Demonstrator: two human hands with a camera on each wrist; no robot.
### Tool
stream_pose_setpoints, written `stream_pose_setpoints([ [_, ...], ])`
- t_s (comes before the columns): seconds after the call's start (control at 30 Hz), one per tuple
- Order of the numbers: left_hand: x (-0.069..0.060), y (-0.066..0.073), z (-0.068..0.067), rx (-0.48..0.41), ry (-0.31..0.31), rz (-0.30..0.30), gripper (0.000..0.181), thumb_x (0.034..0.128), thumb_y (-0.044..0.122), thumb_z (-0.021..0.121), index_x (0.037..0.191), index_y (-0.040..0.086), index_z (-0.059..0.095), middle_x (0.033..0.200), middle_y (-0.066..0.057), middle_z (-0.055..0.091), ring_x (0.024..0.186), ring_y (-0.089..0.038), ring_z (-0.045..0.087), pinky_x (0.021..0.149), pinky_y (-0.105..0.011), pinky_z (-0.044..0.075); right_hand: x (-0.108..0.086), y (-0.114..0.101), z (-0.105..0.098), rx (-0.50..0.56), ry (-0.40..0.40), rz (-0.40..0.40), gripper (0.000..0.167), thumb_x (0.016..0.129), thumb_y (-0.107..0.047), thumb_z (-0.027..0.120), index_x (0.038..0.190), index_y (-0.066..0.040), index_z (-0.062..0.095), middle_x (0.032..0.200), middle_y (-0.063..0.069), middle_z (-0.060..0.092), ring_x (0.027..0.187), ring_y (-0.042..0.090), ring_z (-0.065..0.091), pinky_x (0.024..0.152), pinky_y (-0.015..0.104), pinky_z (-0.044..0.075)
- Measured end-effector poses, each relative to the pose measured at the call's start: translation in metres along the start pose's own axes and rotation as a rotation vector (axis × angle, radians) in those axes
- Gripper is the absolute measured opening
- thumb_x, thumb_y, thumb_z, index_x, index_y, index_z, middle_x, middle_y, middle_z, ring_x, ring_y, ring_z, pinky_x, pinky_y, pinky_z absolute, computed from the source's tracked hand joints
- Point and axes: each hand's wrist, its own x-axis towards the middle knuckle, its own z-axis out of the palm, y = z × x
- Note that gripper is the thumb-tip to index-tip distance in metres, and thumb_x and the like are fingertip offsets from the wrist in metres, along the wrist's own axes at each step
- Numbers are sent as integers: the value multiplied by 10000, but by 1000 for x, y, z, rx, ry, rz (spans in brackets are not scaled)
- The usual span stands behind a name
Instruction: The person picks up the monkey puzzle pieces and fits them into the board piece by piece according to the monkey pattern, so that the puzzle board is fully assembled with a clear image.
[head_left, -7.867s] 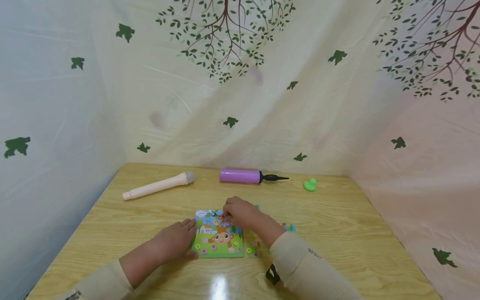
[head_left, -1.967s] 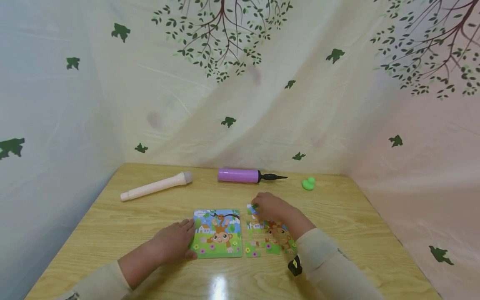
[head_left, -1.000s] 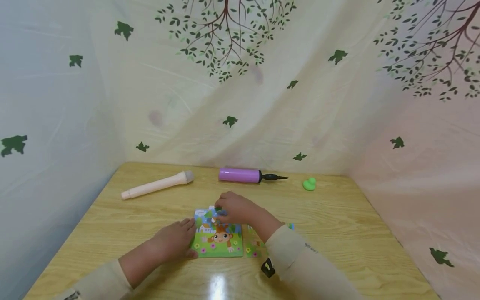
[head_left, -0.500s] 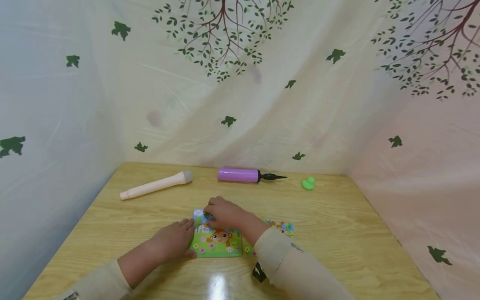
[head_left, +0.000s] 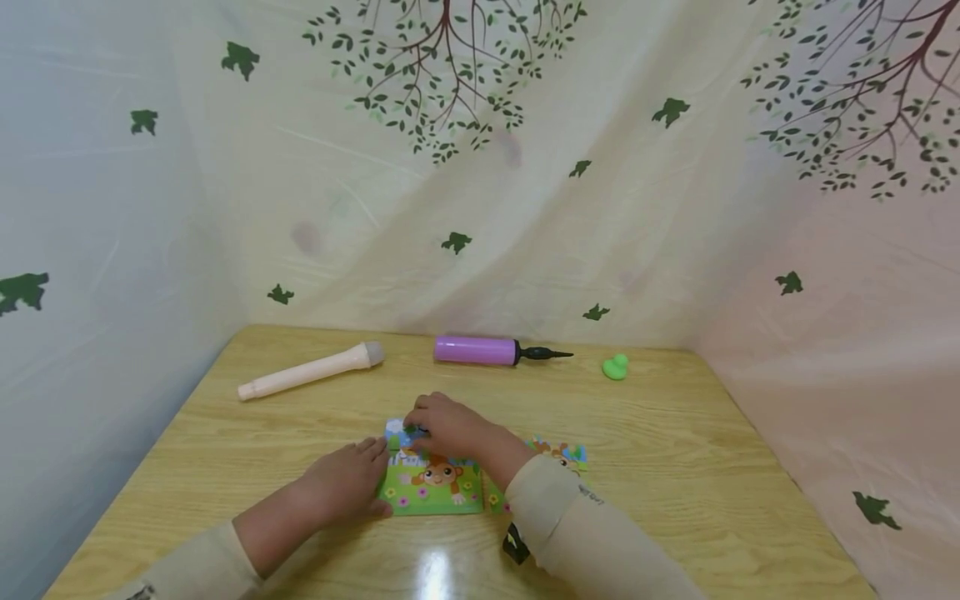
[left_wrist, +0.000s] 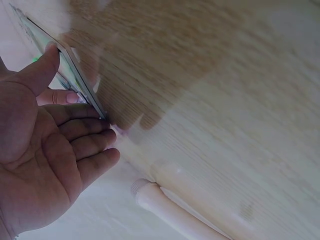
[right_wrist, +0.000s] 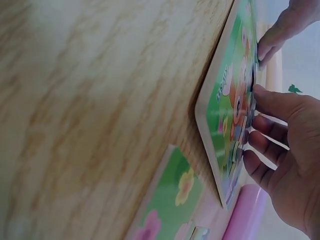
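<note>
Puzzle board (head_left: 442, 500) with a monkey picture lies flat on the wood-grain surface (head_left: 697, 483), midway between its left and right edges and nearer the front edge than the back. The left hand (head_left: 348, 483) rests at the board's left side, its fingers straight or lightly bent and close together, touching the rim, the thumb apart from them near the board's front left corner. The right hand (head_left: 453, 429) reaches across the upper part of the board, fingers bent and pinching a puzzle piece (head_left: 393, 428) of blue and green at the board's back left corner; how firmly, I cannot tell, as the hand covers much of it. Loose pieces (head_left: 558, 454) lie toward the right edge of the surface, partly hidden by the right forearm, and one with a flower (right_wrist: 167, 197) sits just beside the board's right side. A pale pink microphone (head_left: 307, 372) with a grey head lies slantwise near the back left corner of the surface. A purple pump (head_left: 475, 350) with a black nozzle lies along the middle of the back edge, and a green toy duck (head_left: 615, 367) stands near the back right corner. Behind the back edge hangs a pale sheet (head_left: 337, 217) printed with branches and green birds.
</note>
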Motion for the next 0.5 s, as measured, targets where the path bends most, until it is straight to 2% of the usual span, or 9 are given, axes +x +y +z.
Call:
stream_pose_setpoints([
  [0.23,0,0,0,7,2,4,828,857,521,691,1380,-87,485,1484,-232,445,1389,-384,411,1145,-516,369,2,0,3,32,12,18,351,946,-393,645,1243,-205,649,1178,-67,600,1036,98,502,940,228,465],
  [0.5,-2,1,-1,30,7,23,821,864,517,685,1377,-92,485,1479,-236,450,1385,-379,418,1139,-501,382,4,-2,2,-1,-15,39,314,949,-389,641,1222,-237,663,1141,-58,576,1049,108,490,920,229,481],
])
